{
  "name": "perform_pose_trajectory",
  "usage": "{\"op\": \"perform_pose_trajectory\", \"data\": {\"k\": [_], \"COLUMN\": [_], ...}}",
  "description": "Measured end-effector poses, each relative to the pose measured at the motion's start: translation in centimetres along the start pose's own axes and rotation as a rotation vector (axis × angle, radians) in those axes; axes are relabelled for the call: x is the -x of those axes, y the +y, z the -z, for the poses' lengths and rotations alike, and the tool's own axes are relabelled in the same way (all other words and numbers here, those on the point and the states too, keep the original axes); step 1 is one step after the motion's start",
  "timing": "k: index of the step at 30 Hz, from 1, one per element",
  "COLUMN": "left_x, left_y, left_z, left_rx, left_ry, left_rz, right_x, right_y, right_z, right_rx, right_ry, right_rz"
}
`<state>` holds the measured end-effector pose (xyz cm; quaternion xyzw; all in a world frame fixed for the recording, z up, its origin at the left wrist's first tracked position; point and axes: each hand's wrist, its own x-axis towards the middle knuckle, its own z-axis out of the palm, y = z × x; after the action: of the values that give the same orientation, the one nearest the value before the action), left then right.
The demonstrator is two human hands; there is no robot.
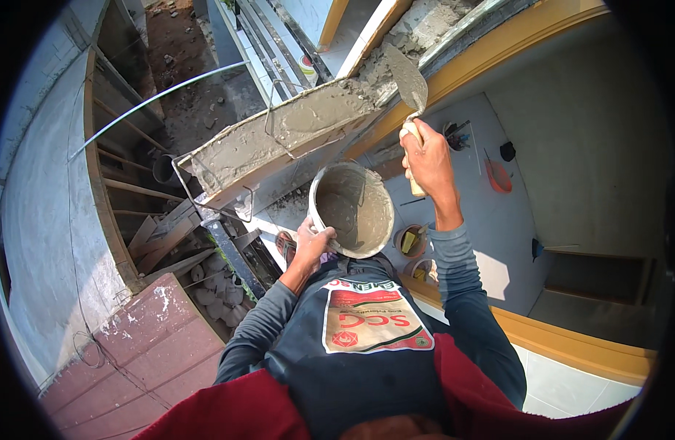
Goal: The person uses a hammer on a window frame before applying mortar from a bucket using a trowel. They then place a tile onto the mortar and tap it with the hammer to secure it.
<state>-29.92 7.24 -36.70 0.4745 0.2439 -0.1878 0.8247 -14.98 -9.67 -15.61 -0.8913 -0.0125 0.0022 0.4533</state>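
Note:
My right hand (430, 163) is wrapped round the pale handle of a trowel (406, 79), whose mortar-smeared blade points up and away over the corner of the wall. In my left hand (311, 248) is the near left rim of a bucket (386, 213), held against my front with its mouth tilted up. Grey wet mortar coats the bucket's inside. Just beyond it runs a form filled with wet mortar (279, 130), framed by boards, with bent wire ties across it. More rough mortar (434, 28) lies on the ledge beyond the blade.
Far below on the right lies a tiled floor with an orange basin (499, 177) and small buckets (411, 240). Reddish roofing (143, 345) slopes at lower left. A yellow-orange beam (491, 44) runs along the right. A thin pale pipe (161, 100) arches at left.

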Motion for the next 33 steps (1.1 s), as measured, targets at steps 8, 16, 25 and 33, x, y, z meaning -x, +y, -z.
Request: {"op": "perform_pose_trajectory", "data": {"k": [8,16,25,33], "left_x": [0.6,0.7,0.6,1.3], "left_y": [0.7,0.9,0.7,1.0], "left_z": [-0.4,-0.7,-0.4,-0.5], "left_rx": [-0.003,0.052,0.008,0.001], "left_ry": [-0.016,-0.007,-0.023,0.017], "left_rz": [0.018,0.038,0.019,0.022], "right_x": [-0.3,-0.7,0.0,0.2], "right_y": [-1.6,-1.1,-0.8,0.1], "right_z": [0.6,0.4,-0.2,-0.7], "right_rx": [-0.137,-0.032,-0.003,0.014], "right_ry": [-0.002,-0.042,-0.024,-0.052], "right_rz": [-0.058,-0.038,-0.016,-0.065]}}
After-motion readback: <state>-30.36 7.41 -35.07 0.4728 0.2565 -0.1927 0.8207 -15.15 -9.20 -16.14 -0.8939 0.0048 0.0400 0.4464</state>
